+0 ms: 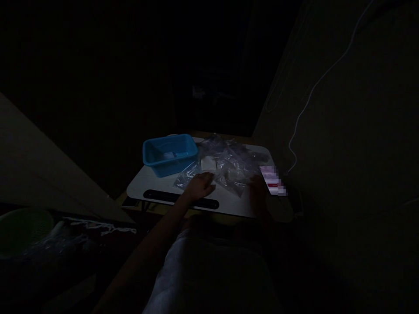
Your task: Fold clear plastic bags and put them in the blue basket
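My left hand point(198, 186) is over the front of the white table, its fingers stretched forward and the thumb apart. It lies at the near edge of a loose heap of clear plastic bags point(231, 163), and I cannot tell how firmly it touches them. Just beyond its fingertips is a small white item point(208, 163) among the bags. In deep shadow at the heap's right side is my right hand point(257, 188); its fingers are too dark to make out. A blue plastic basin point(172, 165) stands behind and left of my left hand, with something small and pale inside.
The white folding table point(137, 187) has a black slot point(180, 199) along its front. A lit phone point(271, 181) lies at its right edge. A white cable point(307, 102) hangs along the right wall. At lower left is a green round container point(24, 229) in shadow.
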### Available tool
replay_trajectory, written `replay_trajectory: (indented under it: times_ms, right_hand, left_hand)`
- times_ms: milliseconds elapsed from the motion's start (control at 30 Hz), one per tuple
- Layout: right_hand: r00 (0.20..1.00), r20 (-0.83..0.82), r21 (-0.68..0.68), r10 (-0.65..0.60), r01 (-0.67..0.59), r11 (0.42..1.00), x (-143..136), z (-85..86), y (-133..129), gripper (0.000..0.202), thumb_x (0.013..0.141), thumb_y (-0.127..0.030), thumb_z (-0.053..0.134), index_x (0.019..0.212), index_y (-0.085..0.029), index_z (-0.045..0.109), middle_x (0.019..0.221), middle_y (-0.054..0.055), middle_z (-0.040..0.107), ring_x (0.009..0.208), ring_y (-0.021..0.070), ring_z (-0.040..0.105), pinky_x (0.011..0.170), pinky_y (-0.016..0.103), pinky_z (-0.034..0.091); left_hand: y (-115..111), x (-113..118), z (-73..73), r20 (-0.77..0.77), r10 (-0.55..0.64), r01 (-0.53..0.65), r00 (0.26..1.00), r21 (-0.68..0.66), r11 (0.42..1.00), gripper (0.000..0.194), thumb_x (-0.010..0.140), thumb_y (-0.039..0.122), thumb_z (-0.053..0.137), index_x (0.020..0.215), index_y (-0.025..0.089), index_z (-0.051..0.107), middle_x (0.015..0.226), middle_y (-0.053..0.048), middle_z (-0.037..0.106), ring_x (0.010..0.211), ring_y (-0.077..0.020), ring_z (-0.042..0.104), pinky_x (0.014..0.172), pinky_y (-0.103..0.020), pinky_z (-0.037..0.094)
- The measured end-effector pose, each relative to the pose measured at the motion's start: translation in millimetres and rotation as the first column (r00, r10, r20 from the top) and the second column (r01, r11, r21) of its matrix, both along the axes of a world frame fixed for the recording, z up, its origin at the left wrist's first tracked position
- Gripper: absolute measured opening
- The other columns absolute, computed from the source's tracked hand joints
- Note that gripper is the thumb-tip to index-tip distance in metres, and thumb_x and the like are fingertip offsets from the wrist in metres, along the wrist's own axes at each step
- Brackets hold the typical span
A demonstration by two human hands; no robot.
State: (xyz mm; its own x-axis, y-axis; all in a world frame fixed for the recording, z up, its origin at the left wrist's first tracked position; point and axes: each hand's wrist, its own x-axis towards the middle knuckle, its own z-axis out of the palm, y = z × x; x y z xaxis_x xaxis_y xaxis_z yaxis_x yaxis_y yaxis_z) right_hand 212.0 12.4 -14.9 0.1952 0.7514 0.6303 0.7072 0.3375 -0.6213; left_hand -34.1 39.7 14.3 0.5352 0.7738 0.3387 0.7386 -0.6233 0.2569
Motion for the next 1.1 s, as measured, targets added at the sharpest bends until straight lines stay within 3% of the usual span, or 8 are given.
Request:
replay_trajectory:
  times_ms: [133,300,500,667,800,900,1000,1100]
  right_hand:
    - [0.979,0.18,-0.048,0.098,-0.091,0.995,-9,-2.7,-4,0.036,0.072,-0.028,0.049,0.106,-0.015,0.052,0.1,0.012,0.059,0.092,0.0227,0.054,0.08,0.039,0.045]
    - [0.893,0.434,-0.116,0.123,-0.079,0.99,-11,3.1,-4,0.024,0.071,-0.013,0.047,0.089,-0.016,0.062,0.078,0.008,0.063,0.077,0.0217,0.054,0.072,0.036,0.046]
    - [0.837,0.545,0.031,0.05,-0.08,0.996,-4,12.0,-14,0.023,0.078,-0.012,0.043,0.085,-0.017,0.064,0.079,0.008,0.063,0.078,0.0208,0.052,0.072,0.034,0.044]
    - [0.729,0.661,0.035,0.177,-0.266,0.963,-4,17.4,-41,0.026,0.08,-0.01,0.041,0.087,-0.019,0.064,0.082,0.007,0.063,0.077,0.0189,0.052,0.07,0.033,0.043]
    - [0.707,0.674,0.056,0.214,-0.337,0.94,-8,21.9,-57,0.022,0.08,-0.011,0.044,0.086,-0.019,0.064,0.091,0.008,0.063,0.085,0.0187,0.053,0.073,0.034,0.043]
    - [0.698,0.681,0.074,0.222,-0.367,0.927,-11,25.9,-64,0.019,0.078,-0.012,0.046,0.083,-0.019,0.063,0.096,0.007,0.062,0.092,0.0197,0.052,0.078,0.036,0.043]
    - [0.671,0.703,0.065,0.235,-0.39,0.918,-12,29.3,-70,0.016,0.077,-0.012,0.048,0.078,-0.02,0.062,0.098,0.007,0.062,0.095,0.0202,0.052,0.078,0.036,0.043]
    - [0.637,0.729,0.039,0.249,-0.402,0.915,-4,30.4,-73,0.017,0.076,-0.011,0.047,0.075,-0.019,0.062,0.096,0.007,0.063,0.094,0.0197,0.054,0.076,0.036,0.043]
  left_hand:
    - [2,0,-1.7,-0.027,-0.021,0.022,0.999,0.024,0.999,0.048,0.081,0.034,0.046,0.12,0.007,0.046,0.118,-0.016,0.054,0.111,-0.0262,0.048,0.093,-0.038,0.037]
    - [2,-1,-1.2,-0.009,-0.037,0.038,0.999,0.046,0.998,0.043,0.081,0.035,0.045,0.115,0.008,0.051,0.109,-0.015,0.059,0.104,-0.0251,0.051,0.09,-0.038,0.038]
    - [1,1,-0.5,0.013,-0.029,0.028,0.999,0.049,0.998,0.038,0.083,0.033,0.043,0.11,0.01,0.056,0.101,-0.014,0.062,0.099,-0.0249,0.053,0.089,-0.04,0.038]
    - [9,-2,-1.1,0.265,0.014,-0.01,0.964,-0.014,1.0,0.039,0.083,0.021,0.035,0.116,0.009,0.052,0.108,-0.015,0.059,0.102,-0.0241,0.052,0.09,-0.04,0.039]
    - [13,3,5.3,0.398,-0.012,0.062,0.917,-0.111,0.992,0.043,0.079,0.014,0.034,0.119,0.011,0.05,0.117,-0.013,0.055,0.111,-0.0218,0.048,0.095,-0.037,0.036]
    - [11,13,16.5,0.304,-0.087,0.145,0.949,-0.176,0.974,0.054,0.072,0.012,0.042,0.126,0.011,0.041,0.128,-0.013,0.047,0.119,-0.0218,0.041,0.099,-0.036,0.032]
    - [6,24,27.8,0.082,-0.113,0.13,0.99,-0.249,0.96,0.072,0.065,0.016,0.055,0.133,0.015,0.03,0.135,-0.013,0.038,0.124,-0.0271,0.034,0.101,-0.043,0.025]
    - [2,30,34.6,-0.078,-0.14,0.113,0.987,-0.28,0.953,0.078,0.064,0.02,0.058,0.135,0.02,0.025,0.131,-0.01,0.044,0.122,-0.0289,0.035,0.1,-0.048,0.02]
